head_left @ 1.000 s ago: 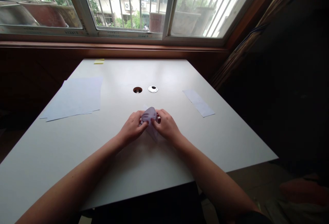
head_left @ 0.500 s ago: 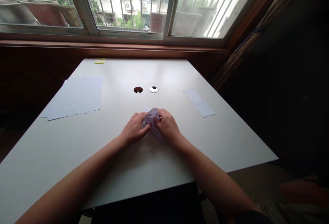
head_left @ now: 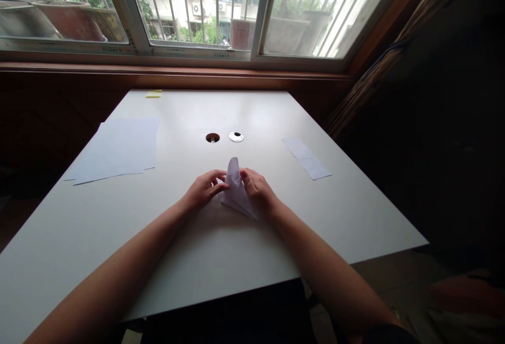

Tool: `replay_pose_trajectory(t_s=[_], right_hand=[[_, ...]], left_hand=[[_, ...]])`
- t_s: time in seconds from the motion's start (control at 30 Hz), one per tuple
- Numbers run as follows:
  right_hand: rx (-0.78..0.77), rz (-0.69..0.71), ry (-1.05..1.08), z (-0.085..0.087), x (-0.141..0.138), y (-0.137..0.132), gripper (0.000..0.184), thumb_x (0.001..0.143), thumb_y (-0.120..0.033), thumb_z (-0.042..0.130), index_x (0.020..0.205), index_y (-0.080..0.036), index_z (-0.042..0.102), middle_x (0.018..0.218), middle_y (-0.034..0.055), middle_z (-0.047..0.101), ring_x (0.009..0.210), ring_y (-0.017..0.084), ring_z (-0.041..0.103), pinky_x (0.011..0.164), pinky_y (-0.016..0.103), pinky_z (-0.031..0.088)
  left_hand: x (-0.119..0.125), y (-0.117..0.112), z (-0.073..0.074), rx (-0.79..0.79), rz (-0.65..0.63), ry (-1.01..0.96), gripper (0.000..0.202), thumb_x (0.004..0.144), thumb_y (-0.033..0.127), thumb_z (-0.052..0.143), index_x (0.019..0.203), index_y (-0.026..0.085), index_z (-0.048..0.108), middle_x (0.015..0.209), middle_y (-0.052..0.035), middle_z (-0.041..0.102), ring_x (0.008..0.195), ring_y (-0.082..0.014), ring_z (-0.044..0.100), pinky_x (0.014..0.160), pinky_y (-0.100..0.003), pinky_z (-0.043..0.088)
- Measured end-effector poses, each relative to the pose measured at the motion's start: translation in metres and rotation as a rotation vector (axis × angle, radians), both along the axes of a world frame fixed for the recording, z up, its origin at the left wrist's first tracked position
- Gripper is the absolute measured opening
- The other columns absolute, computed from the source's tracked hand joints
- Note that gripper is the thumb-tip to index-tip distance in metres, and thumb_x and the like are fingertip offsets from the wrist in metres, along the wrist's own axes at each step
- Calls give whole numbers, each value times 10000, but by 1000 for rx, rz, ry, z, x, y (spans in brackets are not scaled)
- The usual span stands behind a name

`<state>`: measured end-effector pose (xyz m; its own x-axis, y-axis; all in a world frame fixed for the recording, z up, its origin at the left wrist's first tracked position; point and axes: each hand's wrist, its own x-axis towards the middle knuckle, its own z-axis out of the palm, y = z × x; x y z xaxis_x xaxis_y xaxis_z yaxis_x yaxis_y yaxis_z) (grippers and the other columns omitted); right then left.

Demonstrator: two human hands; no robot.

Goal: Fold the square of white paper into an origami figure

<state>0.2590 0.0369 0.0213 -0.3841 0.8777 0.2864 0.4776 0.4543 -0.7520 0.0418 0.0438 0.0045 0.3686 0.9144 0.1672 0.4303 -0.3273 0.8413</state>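
A small folded paper (head_left: pixel 235 190) stands tented on the white table (head_left: pixel 205 260), near the middle. The left hand (head_left: pixel 203 190) pinches its left edge; the right hand (head_left: pixel 257 192) grips its right side. Flat sheets (head_left: pixel 118 148) lie far left, a paper strip (head_left: pixel 306 158) right.

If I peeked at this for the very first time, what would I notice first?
First, the small folded piece of pale white paper standing up like a little tent in the middle of the white table, pinched between the left hand and the right hand. Next, the stack of flat white paper sheets at the table's left, and the big bright barred window behind.
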Motion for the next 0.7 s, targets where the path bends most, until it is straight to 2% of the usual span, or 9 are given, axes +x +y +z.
replay_pose_trajectory(t_s=[0.13,0.3,0.4,0.53,0.7], right_hand=[[-15,16,-39,-1,-1,1,463,1050,-446,276,1013,-209,673,952,50,636,933,187,580,869,304,457],[2,83,-76,-8,-3,4,415,1043,-434,320,1051,-216,672,961,52,618,969,192,560,919,318,442],[25,131,-78,-10,-5,5,417,1043,-423,322,1026,-201,674,971,61,627,981,198,557,949,336,432],[40,153,-108,-10,-5,4,420,1046,-415,319,977,-195,670,989,69,637,978,201,553,944,347,440],[122,130,-176,-8,-6,3,431,1052,-411,304,909,-198,651,925,64,628,908,198,533,907,347,445]], left_hand=[[-3,2,0,-108,-35,-157,454,825,527,686,1118,182,654,776,-20,651,697,-156,585,679,-271,475],[-4,3,3,-276,-152,-381,541,824,560,679,1185,160,630,730,1,587,619,-117,526,605,-239,446],[-5,2,7,-286,-177,-376,512,838,548,669,1179,166,654,848,-28,583,660,-112,506,603,-230,436],[-5,1,13,-225,-179,-330,429,845,503,681,1139,192,700,1045,-59,541,717,-106,495,639,-232,449],[-3,-2,16,-207,-148,-329,375,873,480,656,1117,202,719,1065,-66,553,760,-126,517,703,-261,476]])
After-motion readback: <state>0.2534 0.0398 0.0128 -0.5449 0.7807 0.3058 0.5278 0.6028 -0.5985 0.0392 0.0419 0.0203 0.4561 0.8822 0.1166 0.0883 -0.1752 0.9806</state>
